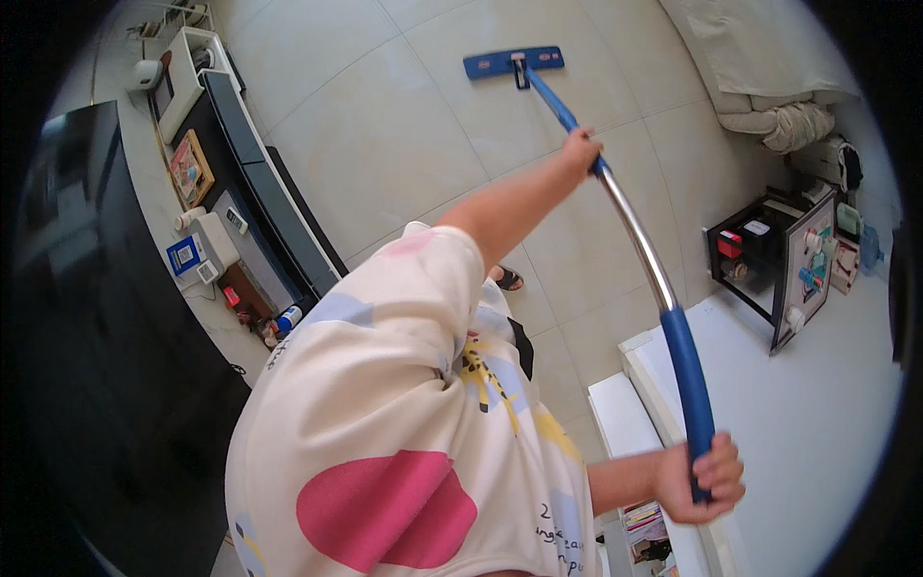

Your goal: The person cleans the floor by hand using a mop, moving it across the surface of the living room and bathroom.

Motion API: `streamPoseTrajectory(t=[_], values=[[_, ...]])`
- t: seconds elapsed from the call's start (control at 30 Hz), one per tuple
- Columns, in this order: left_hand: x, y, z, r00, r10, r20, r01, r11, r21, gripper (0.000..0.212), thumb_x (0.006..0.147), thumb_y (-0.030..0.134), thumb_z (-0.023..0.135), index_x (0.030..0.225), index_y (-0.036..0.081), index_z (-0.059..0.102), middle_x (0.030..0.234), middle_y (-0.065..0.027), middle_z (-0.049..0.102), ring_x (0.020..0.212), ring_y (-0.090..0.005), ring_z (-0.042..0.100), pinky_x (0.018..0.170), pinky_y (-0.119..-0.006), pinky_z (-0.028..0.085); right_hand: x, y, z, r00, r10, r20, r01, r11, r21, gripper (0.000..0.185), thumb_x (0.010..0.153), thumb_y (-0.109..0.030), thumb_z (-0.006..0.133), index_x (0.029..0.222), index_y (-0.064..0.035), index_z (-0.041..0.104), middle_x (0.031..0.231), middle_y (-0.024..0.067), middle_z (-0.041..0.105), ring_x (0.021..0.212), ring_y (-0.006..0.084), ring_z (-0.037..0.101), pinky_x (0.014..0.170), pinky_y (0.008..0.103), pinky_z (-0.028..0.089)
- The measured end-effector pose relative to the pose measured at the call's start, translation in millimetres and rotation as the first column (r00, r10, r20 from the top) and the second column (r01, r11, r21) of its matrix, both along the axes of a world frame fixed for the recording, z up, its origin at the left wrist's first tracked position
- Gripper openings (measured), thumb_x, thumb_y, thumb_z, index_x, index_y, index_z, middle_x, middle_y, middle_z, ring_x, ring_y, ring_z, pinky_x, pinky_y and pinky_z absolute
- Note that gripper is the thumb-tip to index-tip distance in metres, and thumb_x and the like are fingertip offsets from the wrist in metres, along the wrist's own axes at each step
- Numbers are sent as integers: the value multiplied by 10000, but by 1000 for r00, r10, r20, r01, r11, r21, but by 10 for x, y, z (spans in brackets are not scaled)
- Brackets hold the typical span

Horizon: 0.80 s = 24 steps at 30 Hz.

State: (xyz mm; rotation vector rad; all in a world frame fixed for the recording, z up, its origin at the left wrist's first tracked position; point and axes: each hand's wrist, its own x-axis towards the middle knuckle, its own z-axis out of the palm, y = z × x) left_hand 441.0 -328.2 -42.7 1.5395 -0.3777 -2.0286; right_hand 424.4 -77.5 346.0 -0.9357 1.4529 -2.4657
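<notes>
A flat mop with a blue head [479, 66] rests on the tiled floor at the top of the view. Its pole [634, 223] is part blue, part shiny metal, and looks curved. My left hand [583, 153] grips the lower pole at a blue joint, with that arm stretched out. Closed around the end of the long blue grip is my right hand [699, 479], lower right, over the white surface. My cream printed shirt [360, 404] fills much of the lower view. A dark sandal [512, 279] shows on the floor beside it.
A black television [122, 288] and a low cabinet [252, 173] with small items stand left. Upper right is a cloth-covered sofa [764, 50]. A dark-framed side table [779, 310] holds bottles. A white surface [807, 411] lies lower right, near books [642, 519].
</notes>
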Motion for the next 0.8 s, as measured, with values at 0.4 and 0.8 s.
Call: streamPoseTrajectory(t=[0.4,0.8], values=[[1396,-1578,-635,910,2,414,106,966,-236,451,642,1,601,1060,114,478,804,-67,492,656,-196,514,471,-363,430,918,-920,-1083,937,348,16,-342,909,239,257,841,-294,384,742,-63,330,629,92,408,616,219,457,834,473,381],[1977,199,-35,214,-734,644,898,408,166,211,735,171,471,674,29,615,637,-143,554,498,-261,543,408,-388,447,1263,752,-686,973,229,22,-223,914,339,215,804,-208,351,643,-66,336,536,75,406,479,200,438,701,457,431]])
